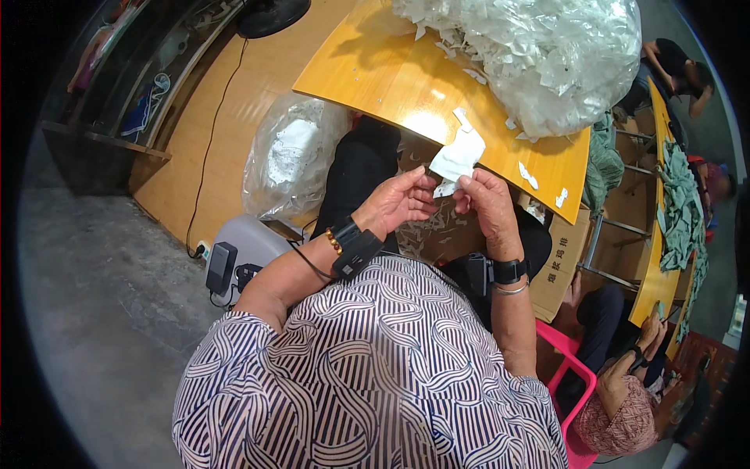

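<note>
Fingers of the left hand (pixel 395 203) and right hand (pixel 490 206) pinch separate edges of the white piece (pixel 461 154), probably to keep it spread.

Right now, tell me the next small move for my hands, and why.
Probably draw the right hand gently away from the left hand: both seem to pinch the near edge of the white piece, and a smaller flap shows between them.
</note>
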`<state>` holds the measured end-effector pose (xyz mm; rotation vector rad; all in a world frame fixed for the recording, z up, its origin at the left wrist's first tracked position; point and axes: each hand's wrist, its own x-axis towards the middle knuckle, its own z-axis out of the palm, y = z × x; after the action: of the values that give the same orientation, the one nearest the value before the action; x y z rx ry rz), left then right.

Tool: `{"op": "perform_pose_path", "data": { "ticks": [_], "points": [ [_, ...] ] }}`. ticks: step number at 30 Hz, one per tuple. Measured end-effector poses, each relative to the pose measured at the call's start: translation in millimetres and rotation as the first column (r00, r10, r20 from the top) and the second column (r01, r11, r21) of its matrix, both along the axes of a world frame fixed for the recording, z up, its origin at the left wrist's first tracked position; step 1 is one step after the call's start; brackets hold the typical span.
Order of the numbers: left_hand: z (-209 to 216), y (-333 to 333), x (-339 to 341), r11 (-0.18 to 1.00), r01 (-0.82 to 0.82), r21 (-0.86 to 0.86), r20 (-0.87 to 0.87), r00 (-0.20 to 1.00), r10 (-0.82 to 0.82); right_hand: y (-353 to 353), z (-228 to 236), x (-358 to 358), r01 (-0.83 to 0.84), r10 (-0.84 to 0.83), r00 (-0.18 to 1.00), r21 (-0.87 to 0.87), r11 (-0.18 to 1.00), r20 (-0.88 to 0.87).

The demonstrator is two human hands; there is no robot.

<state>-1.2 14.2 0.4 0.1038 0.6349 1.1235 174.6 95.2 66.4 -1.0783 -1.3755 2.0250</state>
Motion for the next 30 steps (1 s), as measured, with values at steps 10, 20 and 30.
{"op": "perform_pose_path", "data": {
  "ticks": [10,20,30],
  "points": [
    [9,34,26,0.948,-0.280,0.152,-0.078,0.953,0.294,-28,-16,-8,-0.249,0.180,0.957,0.332,0.910,0.225],
    [11,19,14,0.969,-0.211,0.126,-0.107,0.969,0.224,-19,-12,7,-0.269,0.200,0.940,0.242,0.932,0.275],
    [38,0,12,0.971,0.117,0.207,-0.268,0.962,-0.059,-17,-16,-14,-0.002,-0.003,0.999,0.123,0.992,0.045]
  ]
}}
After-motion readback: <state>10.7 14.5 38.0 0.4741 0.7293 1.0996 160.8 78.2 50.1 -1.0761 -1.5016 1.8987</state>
